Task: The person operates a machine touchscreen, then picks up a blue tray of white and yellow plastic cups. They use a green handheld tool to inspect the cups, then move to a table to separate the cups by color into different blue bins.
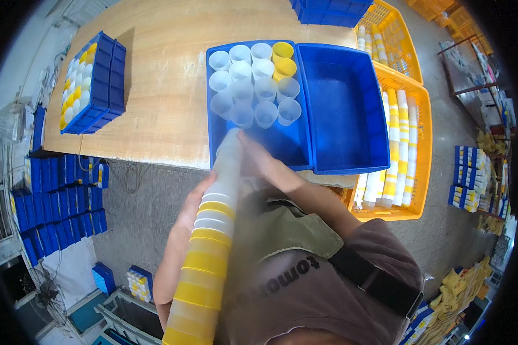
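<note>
A long stack of nested white and yellow plastic cups (204, 256) runs from my chest up toward the blue crate (259, 145). My left hand (198, 198) is wrapped round the side of this stack, its fingers partly hidden behind the cups. At the far end of the stack, over the crate's near wall, my right hand (254, 156) grips the translucent end cups. Inside that crate, rows of white cups (240, 71) stand mouth up, with two yellow cups (284, 60) at the far right corner.
Right of the filled crate sits a bare blue crate (349, 109). Yellow baskets (423, 149) with long cup stacks (398, 144) stand beside the table's right edge. On the table (161, 75), a tilted-looking blue crate (106, 80) of cups stands left. More blue crates (60, 198) line the floor.
</note>
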`<action>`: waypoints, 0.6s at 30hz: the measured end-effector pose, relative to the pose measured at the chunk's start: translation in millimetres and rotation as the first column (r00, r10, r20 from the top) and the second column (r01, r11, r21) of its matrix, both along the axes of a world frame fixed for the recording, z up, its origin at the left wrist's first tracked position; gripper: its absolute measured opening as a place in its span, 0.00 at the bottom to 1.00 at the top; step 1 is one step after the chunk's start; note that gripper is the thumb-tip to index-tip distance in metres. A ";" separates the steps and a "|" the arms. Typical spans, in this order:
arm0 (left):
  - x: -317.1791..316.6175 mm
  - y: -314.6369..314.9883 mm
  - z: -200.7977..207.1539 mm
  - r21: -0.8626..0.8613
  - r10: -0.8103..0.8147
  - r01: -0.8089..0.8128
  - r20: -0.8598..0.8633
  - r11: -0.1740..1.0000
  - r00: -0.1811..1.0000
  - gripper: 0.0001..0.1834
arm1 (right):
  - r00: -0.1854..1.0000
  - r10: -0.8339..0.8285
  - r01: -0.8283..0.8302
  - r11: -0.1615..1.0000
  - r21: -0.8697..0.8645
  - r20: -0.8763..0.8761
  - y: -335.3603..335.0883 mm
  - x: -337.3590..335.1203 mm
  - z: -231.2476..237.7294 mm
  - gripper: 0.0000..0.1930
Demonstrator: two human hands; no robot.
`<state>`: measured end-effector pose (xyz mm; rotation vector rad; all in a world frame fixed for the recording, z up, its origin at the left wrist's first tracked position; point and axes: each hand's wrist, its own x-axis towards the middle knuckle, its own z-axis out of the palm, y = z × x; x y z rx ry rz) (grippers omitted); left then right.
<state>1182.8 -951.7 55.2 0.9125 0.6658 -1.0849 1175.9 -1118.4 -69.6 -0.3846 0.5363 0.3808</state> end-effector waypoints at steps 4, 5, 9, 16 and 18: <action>-5.5 -1.9 6.9 -0.028 0.058 -0.058 0.013 0.998 0.998 0.30 | 0.990 0.095 -0.117 0.970 0.215 0.109 -6.9 -9.7 11.6 0.33; -6.4 -4.1 5.3 0.000 -0.005 0.005 0.044 1.000 0.999 0.30 | 0.989 0.074 -0.087 0.991 0.097 0.129 -12.0 -16.1 13.0 0.32; -7.8 -20.0 -12.0 0.012 -0.098 0.098 0.028 0.995 0.995 0.30 | 0.993 0.068 -0.073 0.996 0.046 0.096 -26.1 -47.8 -0.5 0.28; -1.1 -26.6 -13.4 0.055 -0.365 0.363 0.042 0.930 0.930 0.31 | 0.985 -0.174 0.171 0.965 -0.200 0.004 -62.8 -42.2 -16.5 0.23; -2.6 -22.5 -8.2 0.004 -0.245 0.245 0.004 0.970 0.970 0.32 | 0.952 -0.293 0.280 0.950 -0.139 -0.085 -70.8 -45.5 1.0 0.30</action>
